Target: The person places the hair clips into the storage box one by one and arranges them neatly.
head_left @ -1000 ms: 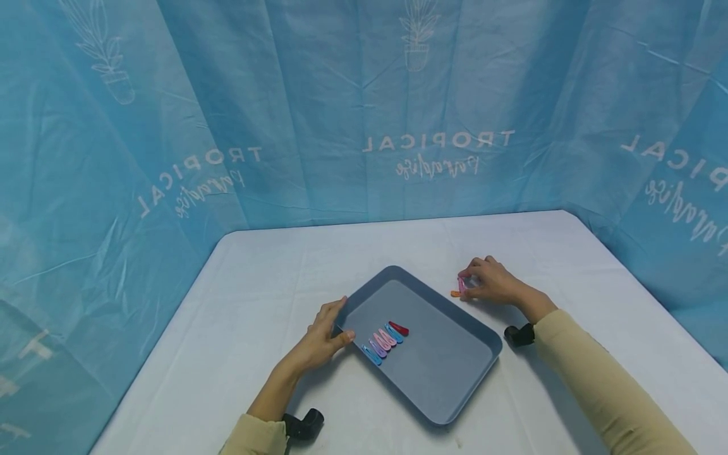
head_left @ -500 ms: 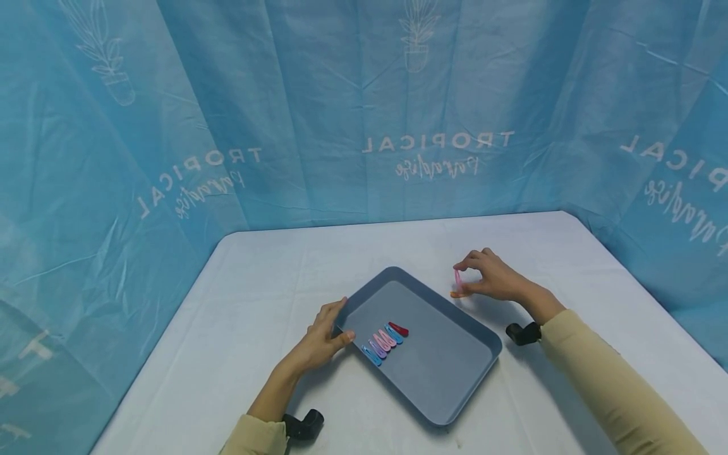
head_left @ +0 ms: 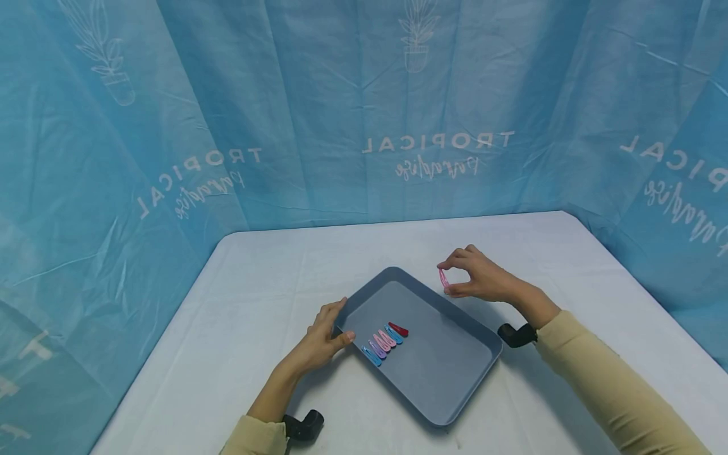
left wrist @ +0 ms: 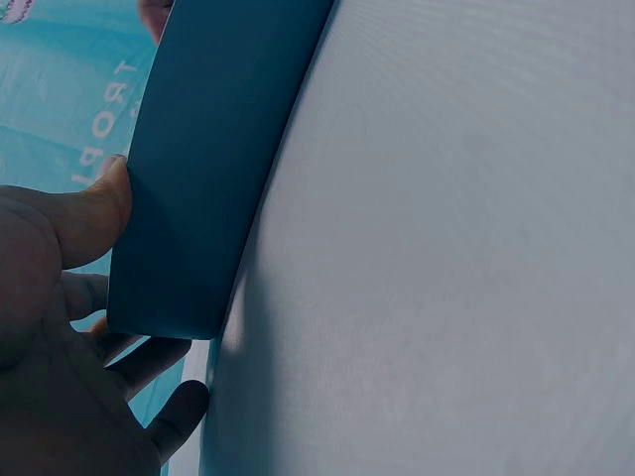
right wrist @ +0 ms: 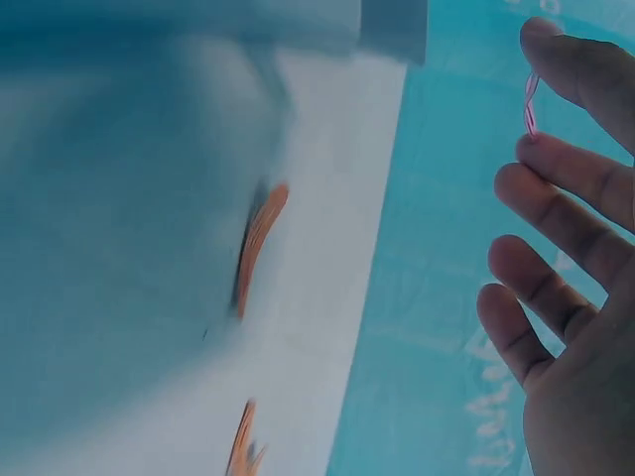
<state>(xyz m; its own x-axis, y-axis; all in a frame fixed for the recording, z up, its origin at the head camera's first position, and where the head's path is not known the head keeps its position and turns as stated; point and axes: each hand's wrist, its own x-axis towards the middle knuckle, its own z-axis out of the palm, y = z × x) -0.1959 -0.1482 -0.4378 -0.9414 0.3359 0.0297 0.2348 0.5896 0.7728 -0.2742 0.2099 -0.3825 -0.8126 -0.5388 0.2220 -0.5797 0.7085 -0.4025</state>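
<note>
My right hand (head_left: 483,277) pinches a pink snap hair clip (head_left: 443,278) between thumb and a fingertip, above the table just past the tray's far edge. In the right wrist view the same clip (right wrist: 531,106) spans thumb and finger while the other fingers are spread. A grey-blue tray (head_left: 443,379) lies at an angle; my left hand (head_left: 320,338) holds its left corner, thumb at the rim and fingers outside. Inside the tray, a slanted row has a red clip (head_left: 399,328), blue clips (head_left: 371,356), pink clips (head_left: 384,339) and a purple clip (head_left: 377,349).
Two orange clips, one whole (right wrist: 261,248) and one cut off by the frame edge (right wrist: 241,446), lie on the white cloth in the right wrist view. Blue printed curtains (head_left: 364,114) surround the white-covered table (head_left: 267,278). Each wrist wears a black camera mount (head_left: 304,426).
My right hand has lifted the pink clip off the table and carried it left toward the tray's far edge. The left hand and the tray have stayed put.
</note>
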